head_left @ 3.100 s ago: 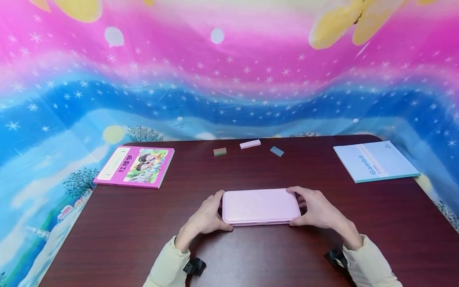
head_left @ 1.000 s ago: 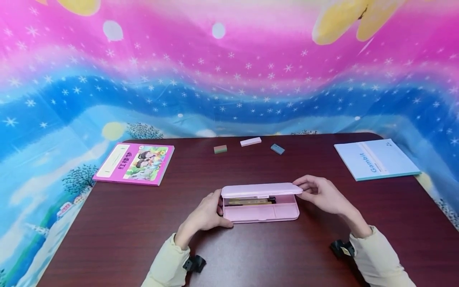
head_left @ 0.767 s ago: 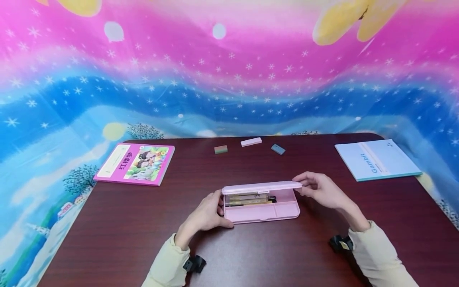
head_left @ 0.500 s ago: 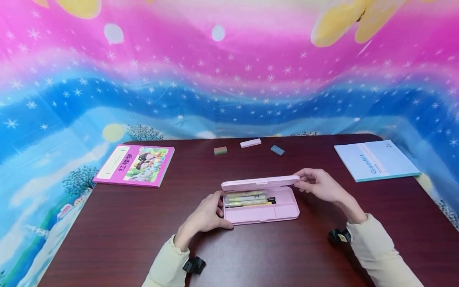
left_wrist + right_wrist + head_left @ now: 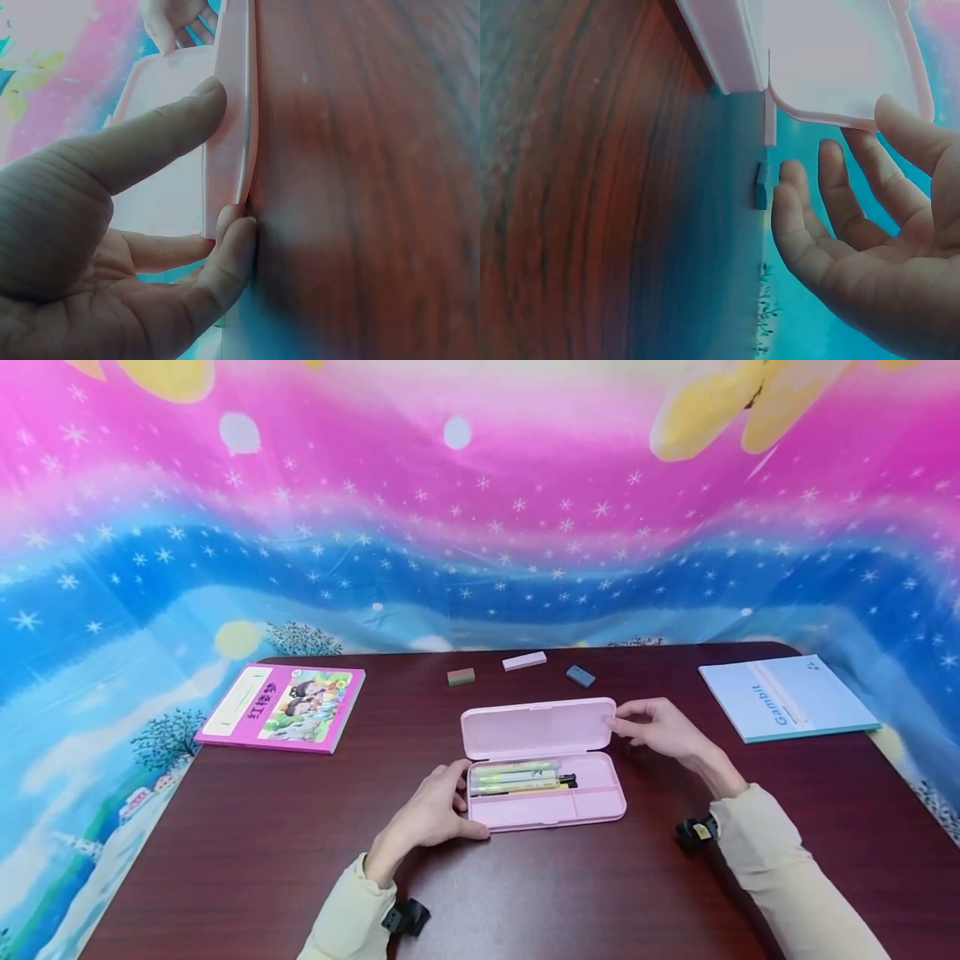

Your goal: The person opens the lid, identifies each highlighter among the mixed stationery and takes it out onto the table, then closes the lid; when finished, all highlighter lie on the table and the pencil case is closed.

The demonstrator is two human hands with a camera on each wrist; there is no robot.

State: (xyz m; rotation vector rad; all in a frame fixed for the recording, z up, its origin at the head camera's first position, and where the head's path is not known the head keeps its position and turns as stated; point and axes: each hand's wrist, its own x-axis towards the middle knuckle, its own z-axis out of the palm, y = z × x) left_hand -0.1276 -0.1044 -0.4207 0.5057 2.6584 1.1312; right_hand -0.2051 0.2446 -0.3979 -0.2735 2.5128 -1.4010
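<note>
A pink pencil case (image 5: 525,811) lies on the table with its lid (image 5: 536,729) raised steeply at the back. Several yellow, white and black pens (image 5: 517,777) sit in the rear compartment. The front compartments are bare. My left hand (image 5: 429,806) grips the left end of the base, thumb at the front corner; the left wrist view shows the fingertips low against the case's end. My right hand (image 5: 663,731) pinches the lid's right edge. In the right wrist view the thumb (image 5: 907,135) lies on the lid's inner face and the index finger behind it, the other fingers spread loosely.
Behind the case lie a brown-green block (image 5: 461,677), a pink-white block (image 5: 524,661) and a blue-grey block (image 5: 581,676). A pink book (image 5: 288,706) lies at the left, a light blue book (image 5: 783,697) at the right. A patterned cloth (image 5: 480,552) hangs behind the table.
The pencil case was closed at first, both hands at its ends. My right hand has swung the lid up and back, uncovering the pens. My left hand has stayed at the left end.
</note>
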